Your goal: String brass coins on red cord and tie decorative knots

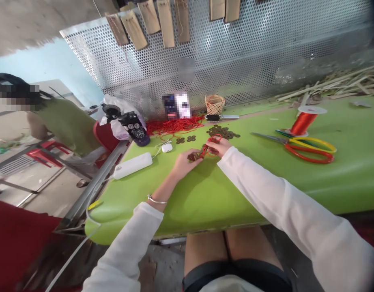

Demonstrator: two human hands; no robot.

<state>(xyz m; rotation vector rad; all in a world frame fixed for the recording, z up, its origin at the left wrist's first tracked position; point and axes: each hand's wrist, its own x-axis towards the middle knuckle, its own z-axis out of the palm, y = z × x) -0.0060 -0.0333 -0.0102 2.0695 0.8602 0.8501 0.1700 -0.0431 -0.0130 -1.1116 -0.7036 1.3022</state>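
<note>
My left hand (pixel 185 163) is closed on several brown coins (pixel 193 156), held just above the green table. Red cord (pixel 216 139) runs from the coins to my right hand (pixel 222 147), whose fingers pinch it. The two hands are close together, with the cord looped between them. Behind them lies a pile of similar coins (pixel 223 132), and two small coin clusters (pixel 185 140) rest to its left. A heap of loose red cords (pixel 175 125) is farther back.
Scissors (pixel 292 145) and a spool of red thread (pixel 303 121) stand at the right. A bottle (pixel 135 129), white power strip (pixel 132 165), white case (pixel 167 147), small basket (pixel 215 104) and brush (pixel 222 117) surround the hands. Another person (pixel 59 121) sits at the left.
</note>
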